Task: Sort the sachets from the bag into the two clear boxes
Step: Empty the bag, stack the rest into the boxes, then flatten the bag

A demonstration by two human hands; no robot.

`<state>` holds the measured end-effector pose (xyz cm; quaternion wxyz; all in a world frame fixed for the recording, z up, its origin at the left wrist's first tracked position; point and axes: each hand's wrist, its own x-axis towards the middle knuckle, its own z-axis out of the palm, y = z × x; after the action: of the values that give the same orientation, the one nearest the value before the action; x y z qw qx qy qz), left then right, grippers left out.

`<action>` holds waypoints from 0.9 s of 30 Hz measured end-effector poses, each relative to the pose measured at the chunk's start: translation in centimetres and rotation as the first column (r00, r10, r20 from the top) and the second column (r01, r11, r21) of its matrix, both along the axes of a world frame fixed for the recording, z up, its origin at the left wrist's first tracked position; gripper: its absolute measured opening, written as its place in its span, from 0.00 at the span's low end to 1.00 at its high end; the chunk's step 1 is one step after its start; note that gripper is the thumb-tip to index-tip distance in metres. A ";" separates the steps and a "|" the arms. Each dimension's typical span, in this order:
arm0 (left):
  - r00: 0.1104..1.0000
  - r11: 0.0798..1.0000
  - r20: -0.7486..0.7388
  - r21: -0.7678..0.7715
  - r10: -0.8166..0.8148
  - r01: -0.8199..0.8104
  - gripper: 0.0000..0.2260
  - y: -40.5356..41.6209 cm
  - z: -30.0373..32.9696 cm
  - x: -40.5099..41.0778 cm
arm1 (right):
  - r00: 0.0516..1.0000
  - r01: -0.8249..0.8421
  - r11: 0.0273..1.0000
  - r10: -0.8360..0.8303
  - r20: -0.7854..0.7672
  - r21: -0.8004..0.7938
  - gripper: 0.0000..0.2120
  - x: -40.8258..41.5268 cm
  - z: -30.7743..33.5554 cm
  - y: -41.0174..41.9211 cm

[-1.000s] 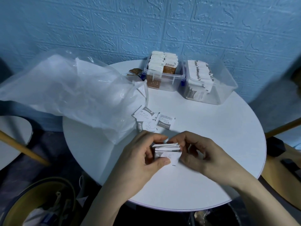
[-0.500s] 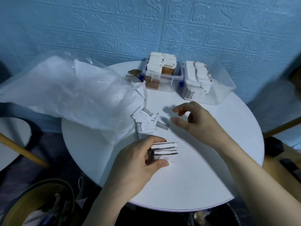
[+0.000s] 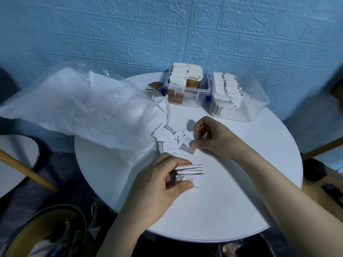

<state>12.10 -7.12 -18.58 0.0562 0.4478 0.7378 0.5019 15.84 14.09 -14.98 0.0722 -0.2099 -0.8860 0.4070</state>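
Fingers of the left hand (image 3: 157,184) are curled round a small stack of white sachets (image 3: 189,172), thumb below and fingers on top, holding it edge-up on the counter (image 3: 232,191) at about six o'clock. Fingers of the right hand (image 3: 213,138) are loosely bent and hold nothing that I can make out; the thumb tip rests at the edge of a loose sachet (image 3: 187,149) lying flat near the middle of the counter.

That sachet is part of a small scatter of loose white sachets (image 3: 165,134), overlapping one another just at the mouth of the clear plastic bag (image 3: 83,112), which sprawls over the counter's nine o'clock side.

The step in hand looks like gathering: picking singles off the counter and adding them to the held stack before boxing. The next move seems to call for a pinch on that flat sachet, likely needing an edge lifted first, then a carry to six o'clock.

At twelve o'clock stands the left clear box (image 3: 187,93), packed with upright brown-and-white sachets; touching or just beside it at one o'clock, the right clear box (image 3: 246,101) holds a row of white ones, with room left on its right side. One brown sachet (image 3: 155,85) lies by the left box's outer wall.
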 end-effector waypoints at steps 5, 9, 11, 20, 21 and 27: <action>1.000 1.000 -0.014 -0.009 0.010 -0.010 0.15 0.1 0.0 0.1 | 0.990 -0.027 0.997 0.016 0.140 0.075 0.29 0.1 1.0 -0.8; 0.998 0.998 0.033 -0.026 0.049 -0.048 0.17 0.0 0.0 0.4 | 0.971 -0.046 0.992 0.017 0.237 0.117 0.22 -0.1 1.5 -1.1; 0.995 0.998 0.072 -0.022 0.063 -0.061 0.17 0.0 -0.2 0.3 | 0.969 -0.067 0.990 0.035 0.244 0.123 0.19 0.0 1.5 -1.1; 0.988 0.999 0.154 0.026 0.030 -0.034 0.18 0.2 -0.5 0.1 | 0.975 -0.026 0.990 -0.005 -0.221 -0.137 0.14 4.6 0.7 -1.4; 0.987 0.999 0.157 0.032 0.031 -0.037 0.19 0.2 -0.4 0.1 | 0.972 -0.060 0.985 0.021 -0.234 -0.164 0.14 5.3 0.4 -1.8; 0.981 0.993 0.167 0.042 0.100 -0.109 0.23 0.3 -0.8 -0.1 | 0.973 -0.062 0.998 0.067 -0.220 0.031 0.06 7.4 -0.7 -3.0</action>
<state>12.05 -6.87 -19.33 0.0792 0.3667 0.7402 0.5580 23.22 11.12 -15.69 0.1594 -0.1337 -0.8837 0.4192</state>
